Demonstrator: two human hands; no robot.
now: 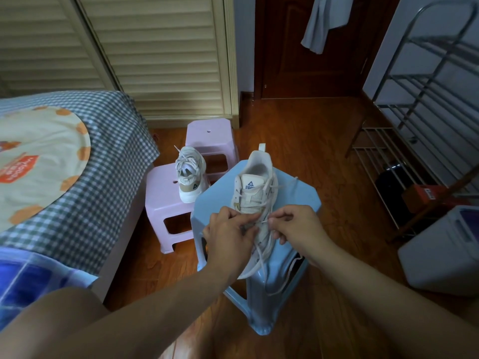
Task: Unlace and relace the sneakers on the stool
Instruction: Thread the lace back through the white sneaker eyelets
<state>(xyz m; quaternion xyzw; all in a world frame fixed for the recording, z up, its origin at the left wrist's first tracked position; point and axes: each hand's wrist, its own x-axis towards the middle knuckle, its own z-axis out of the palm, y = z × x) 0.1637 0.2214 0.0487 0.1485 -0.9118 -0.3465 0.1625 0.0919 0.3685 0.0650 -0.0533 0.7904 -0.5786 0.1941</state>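
Midway at best: near sneaker (255, 200) on blue stool (298, 203) at 6 o'clock half laced, both hands (228, 237) (298, 229) pinching its lace (261, 257) at lower eyelets; second sneaker (190, 174) at 11 o'clock on pink stool (160, 203), laced, stage unclear.

A white mesh sneaker with a blue tongue logo (255, 200) lies lengthwise on the light-blue plastic stool (298, 200), its loosened white lace (282, 278) trailing over the seat's edge. A second white sneaker with tan trim (189, 174), apparently still laced, stands upright on the pink plastic stool (160, 203) beside it
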